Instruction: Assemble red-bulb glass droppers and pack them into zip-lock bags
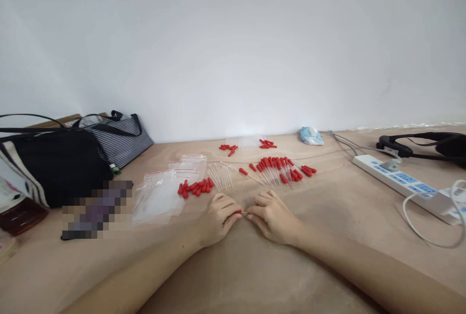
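Close to the table's middle, my left hand is closed around a red rubber bulb, of which only the end shows. My right hand pinches a thin clear glass tube whose tip meets the bulb; most of the tube is hidden by the fingers. Ahead and left lie loose red bulbs beside a row of bare glass tubes. Ahead and right is a fanned pile of droppers, red bulbs on glass tubes.
Clear zip bags lie at left, near a black bag and a striped bag. More red bulbs and tubes sit by the wall. At right are a power strip, a cable, a black headset and a blue-white packet.
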`<control>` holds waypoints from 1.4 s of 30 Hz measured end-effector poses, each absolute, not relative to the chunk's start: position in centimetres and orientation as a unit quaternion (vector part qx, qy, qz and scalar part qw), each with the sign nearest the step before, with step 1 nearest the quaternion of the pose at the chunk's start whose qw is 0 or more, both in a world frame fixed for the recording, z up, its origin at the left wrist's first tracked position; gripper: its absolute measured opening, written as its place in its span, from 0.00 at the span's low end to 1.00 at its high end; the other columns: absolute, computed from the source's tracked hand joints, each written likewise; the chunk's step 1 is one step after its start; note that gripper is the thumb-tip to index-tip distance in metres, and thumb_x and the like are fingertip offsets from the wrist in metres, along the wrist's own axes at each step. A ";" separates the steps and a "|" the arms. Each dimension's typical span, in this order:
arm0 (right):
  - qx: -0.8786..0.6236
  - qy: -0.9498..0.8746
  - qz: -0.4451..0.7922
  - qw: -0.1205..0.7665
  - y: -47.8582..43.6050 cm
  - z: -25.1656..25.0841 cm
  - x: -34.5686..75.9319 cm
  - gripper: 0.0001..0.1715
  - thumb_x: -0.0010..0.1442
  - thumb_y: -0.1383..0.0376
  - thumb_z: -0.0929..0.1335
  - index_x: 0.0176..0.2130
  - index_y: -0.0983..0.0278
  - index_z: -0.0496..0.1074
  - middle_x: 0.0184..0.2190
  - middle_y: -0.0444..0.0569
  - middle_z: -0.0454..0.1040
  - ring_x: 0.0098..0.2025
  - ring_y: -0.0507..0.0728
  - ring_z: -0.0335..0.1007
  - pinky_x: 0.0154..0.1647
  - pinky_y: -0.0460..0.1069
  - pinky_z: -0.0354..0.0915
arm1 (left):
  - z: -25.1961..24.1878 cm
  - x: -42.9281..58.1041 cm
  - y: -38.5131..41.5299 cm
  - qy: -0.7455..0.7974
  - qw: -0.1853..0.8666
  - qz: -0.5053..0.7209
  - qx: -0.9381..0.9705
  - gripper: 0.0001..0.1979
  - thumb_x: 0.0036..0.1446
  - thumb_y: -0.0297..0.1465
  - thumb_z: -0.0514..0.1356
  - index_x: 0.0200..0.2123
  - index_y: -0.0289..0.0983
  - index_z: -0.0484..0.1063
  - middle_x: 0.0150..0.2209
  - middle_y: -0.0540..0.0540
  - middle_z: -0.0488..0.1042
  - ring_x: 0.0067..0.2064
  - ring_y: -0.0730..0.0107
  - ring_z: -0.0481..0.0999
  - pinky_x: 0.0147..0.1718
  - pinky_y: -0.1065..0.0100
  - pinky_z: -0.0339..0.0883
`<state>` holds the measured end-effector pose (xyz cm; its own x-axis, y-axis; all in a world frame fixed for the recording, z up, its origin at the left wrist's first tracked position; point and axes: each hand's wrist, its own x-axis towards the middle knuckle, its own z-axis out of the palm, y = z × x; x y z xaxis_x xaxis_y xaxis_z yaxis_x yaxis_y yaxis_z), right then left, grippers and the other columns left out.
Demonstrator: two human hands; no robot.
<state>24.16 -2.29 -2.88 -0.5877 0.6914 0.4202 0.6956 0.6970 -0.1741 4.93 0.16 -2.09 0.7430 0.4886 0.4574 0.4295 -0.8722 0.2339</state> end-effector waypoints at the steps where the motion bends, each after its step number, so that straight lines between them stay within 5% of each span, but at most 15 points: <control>1: -0.407 -0.885 -0.010 0.225 -2.2 -2.5 24.3 0.12 0.58 0.65 0.60 0.31 0.63 0.71 0.27 0.47 0.70 0.33 0.53 0.61 0.34 0.49 0.46 | -2.0 4.7 0.3 0.258 0.050 0.259 0.929 0.09 0.58 0.29 0.50 0.38 0.37 0.68 0.33 0.47 0.72 0.37 0.67 0.69 0.40 0.63 0.57; 5: -0.540 -0.811 0.010 0.225 -0.2 -1.7 25.2 0.12 0.56 0.65 0.61 0.30 0.61 0.72 0.28 0.46 0.73 0.34 0.54 0.64 0.38 0.51 0.46 | -1.9 3.1 1.3 0.377 -0.014 0.282 0.882 0.17 0.55 0.33 0.54 0.49 0.40 0.62 0.45 0.44 0.68 0.47 0.60 0.64 0.46 0.59 0.54; 12: -0.709 -0.667 -0.007 0.230 5.6 -2.0 25.8 0.12 0.55 0.64 0.60 0.38 0.64 0.68 0.30 0.50 0.74 0.36 0.57 0.67 0.40 0.52 0.46 | -1.8 -0.5 3.4 0.499 -0.106 0.271 0.816 0.12 0.50 0.35 0.57 0.41 0.41 0.67 0.41 0.44 0.70 0.45 0.57 0.66 0.45 0.55 0.51; 24: -0.641 -0.740 -0.040 0.201 6.2 -2.2 23.3 0.14 0.55 0.62 0.60 0.29 0.62 0.72 0.32 0.49 0.74 0.38 0.57 0.65 0.39 0.52 0.46 | -2.1 -1.0 4.0 0.541 -0.088 0.238 0.802 0.11 0.51 0.36 0.56 0.39 0.40 0.68 0.41 0.45 0.70 0.45 0.58 0.67 0.44 0.55 0.52; 32: -0.665 -0.719 -0.030 0.201 7.0 -2.1 21.7 0.19 0.56 0.54 0.60 0.34 0.63 0.72 0.36 0.52 0.73 0.41 0.59 0.64 0.41 0.54 0.48 | -2.0 -0.9 4.1 0.537 -0.070 0.237 0.806 0.11 0.50 0.35 0.56 0.39 0.40 0.68 0.39 0.46 0.70 0.43 0.59 0.67 0.42 0.59 0.57; 42: -0.703 -0.693 -0.009 0.163 8.3 -2.2 19.7 0.17 0.55 0.62 0.59 0.35 0.69 0.72 0.37 0.60 0.72 0.43 0.61 0.64 0.41 0.54 0.48 | -2.3 -1.7 5.0 0.529 -0.050 0.271 0.803 0.13 0.56 0.30 0.48 0.37 0.38 0.71 0.38 0.46 0.74 0.39 0.64 0.72 0.40 0.63 0.62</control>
